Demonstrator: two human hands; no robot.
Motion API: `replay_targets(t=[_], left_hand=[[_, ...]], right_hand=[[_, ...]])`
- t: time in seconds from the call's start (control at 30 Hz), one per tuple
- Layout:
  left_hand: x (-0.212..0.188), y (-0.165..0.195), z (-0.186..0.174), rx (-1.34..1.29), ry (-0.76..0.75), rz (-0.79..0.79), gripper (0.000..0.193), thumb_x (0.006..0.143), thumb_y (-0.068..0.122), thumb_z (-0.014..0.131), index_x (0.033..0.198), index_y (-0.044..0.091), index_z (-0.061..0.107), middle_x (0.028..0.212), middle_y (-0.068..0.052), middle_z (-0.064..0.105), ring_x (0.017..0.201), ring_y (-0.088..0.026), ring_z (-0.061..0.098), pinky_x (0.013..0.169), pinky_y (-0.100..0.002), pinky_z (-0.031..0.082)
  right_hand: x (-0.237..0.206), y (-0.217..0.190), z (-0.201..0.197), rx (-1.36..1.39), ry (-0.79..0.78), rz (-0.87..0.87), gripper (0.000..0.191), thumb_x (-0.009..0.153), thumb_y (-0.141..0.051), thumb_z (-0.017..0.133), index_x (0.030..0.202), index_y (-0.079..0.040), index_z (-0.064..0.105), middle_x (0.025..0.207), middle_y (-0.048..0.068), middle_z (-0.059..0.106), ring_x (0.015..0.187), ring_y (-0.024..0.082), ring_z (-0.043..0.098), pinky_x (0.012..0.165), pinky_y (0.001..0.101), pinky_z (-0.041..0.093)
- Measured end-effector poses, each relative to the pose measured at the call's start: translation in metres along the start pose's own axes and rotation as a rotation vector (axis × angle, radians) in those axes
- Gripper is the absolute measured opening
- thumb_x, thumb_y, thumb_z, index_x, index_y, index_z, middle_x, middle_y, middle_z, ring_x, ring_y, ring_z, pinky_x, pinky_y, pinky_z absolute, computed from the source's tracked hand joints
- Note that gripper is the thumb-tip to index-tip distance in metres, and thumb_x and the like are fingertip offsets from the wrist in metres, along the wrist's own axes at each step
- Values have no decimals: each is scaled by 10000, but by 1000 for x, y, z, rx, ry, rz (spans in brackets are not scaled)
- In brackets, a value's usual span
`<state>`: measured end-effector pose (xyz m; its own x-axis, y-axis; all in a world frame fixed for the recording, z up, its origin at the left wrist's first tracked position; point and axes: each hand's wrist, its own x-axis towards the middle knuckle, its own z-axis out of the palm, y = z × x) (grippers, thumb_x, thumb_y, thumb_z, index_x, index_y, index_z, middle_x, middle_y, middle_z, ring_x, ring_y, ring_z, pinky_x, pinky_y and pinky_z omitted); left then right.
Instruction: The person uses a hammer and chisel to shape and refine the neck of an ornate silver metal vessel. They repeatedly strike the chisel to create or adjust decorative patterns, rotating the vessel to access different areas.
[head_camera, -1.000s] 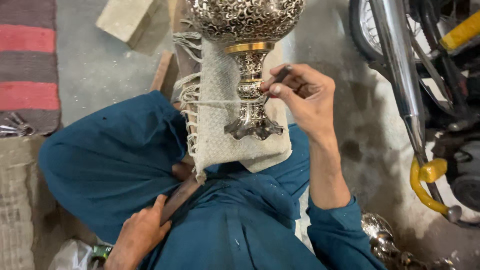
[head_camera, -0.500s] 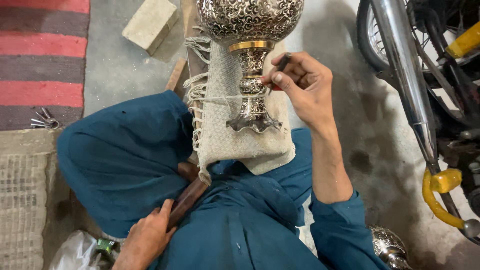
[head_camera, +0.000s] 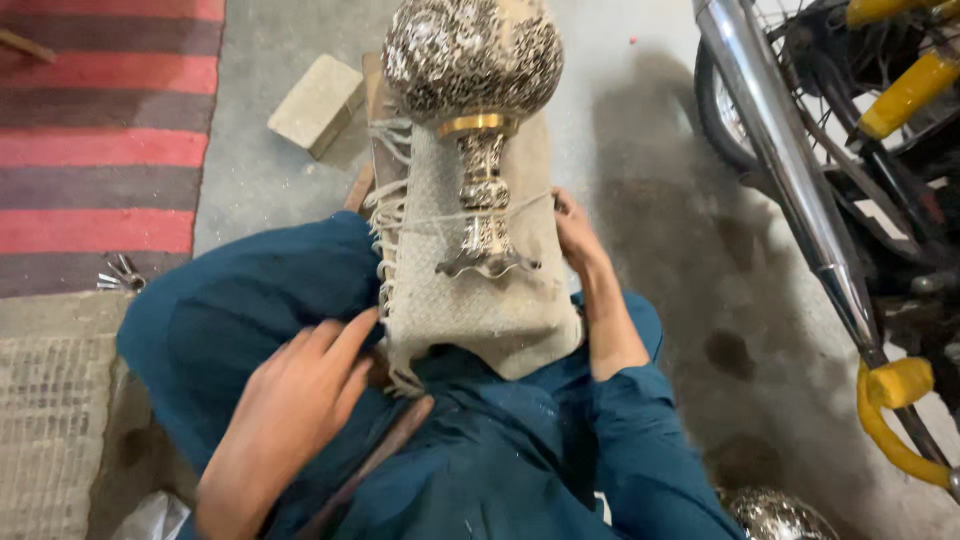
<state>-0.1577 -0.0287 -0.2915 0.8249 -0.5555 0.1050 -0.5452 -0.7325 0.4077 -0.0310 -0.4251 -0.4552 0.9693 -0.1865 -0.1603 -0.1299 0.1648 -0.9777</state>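
An ornate engraved metal vase (head_camera: 472, 70) with a gold band lies on a beige fringed cloth pad (head_camera: 480, 310) across my lap, its foot toward me. A thin string (head_camera: 420, 218) crosses the stem. My right hand (head_camera: 577, 228) rests at the pad's right edge beside the stem, with its fingers curled where the string ends. My left hand (head_camera: 290, 400) lies flat on my left thigh, holding nothing, fingers spread toward the cloth's fringe. A brown wooden handle (head_camera: 372, 462) lies on my lap just below that hand.
A motorcycle with a chrome exhaust pipe (head_camera: 790, 170) and yellow parts stands close on the right. A stone block (head_camera: 318, 102) lies on the concrete floor ahead. A red striped rug (head_camera: 100, 130) and a woven mat (head_camera: 50, 400) are at left. Another metal piece (head_camera: 775, 515) sits at bottom right.
My left hand has risen from beside the wooden handle onto my thigh near the fringe. My right hand has dropped from the vase's stem to the pad's right edge.
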Motion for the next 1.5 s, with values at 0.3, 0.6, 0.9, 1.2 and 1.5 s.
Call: replay_targets(t=[0.3,0.6,0.9,1.2,1.5], left_hand=[[174,6,47,-226,350,244,463,845,4,607,1307,16,577,1214,-214,624,1136,-431,587,949,-478,495],[223,-2,75,-468,106,11,173,820,-14,592,989,6,621,979,-177,654,960,-398,630,806,-445,502],[237,2,51,-623,5,17,81,824,-28,641,901,-14,621,877,-123,613,837,-286,634,771,-350,512],[168,-33,-6,-347,-313,227,377,743,29,654,1113,50,722,1143,-124,732,1104,-300,682,966,-388,525],[367,-71,-38,-615,516,277,253,1124,161,610,1297,-19,653,1193,-72,727,1093,-172,655,975,-312,526]], right_hand=[[50,-1,-5,10,83,-302,197,955,-79,683,1127,12,713,1033,10,735,924,90,653,836,260,547],[137,18,-34,-217,577,-330,146,1041,-90,626,1037,-10,748,862,49,717,725,114,567,652,264,460],[116,-11,-80,153,618,-628,108,1007,-46,594,994,-64,699,951,25,700,808,103,709,732,265,613],[-112,-50,-78,-594,-405,-435,214,826,-97,716,1011,-3,766,902,108,760,794,170,716,705,264,545],[-153,27,59,359,43,-145,492,1122,-470,494,1160,-14,672,782,11,629,590,83,516,526,217,420]])
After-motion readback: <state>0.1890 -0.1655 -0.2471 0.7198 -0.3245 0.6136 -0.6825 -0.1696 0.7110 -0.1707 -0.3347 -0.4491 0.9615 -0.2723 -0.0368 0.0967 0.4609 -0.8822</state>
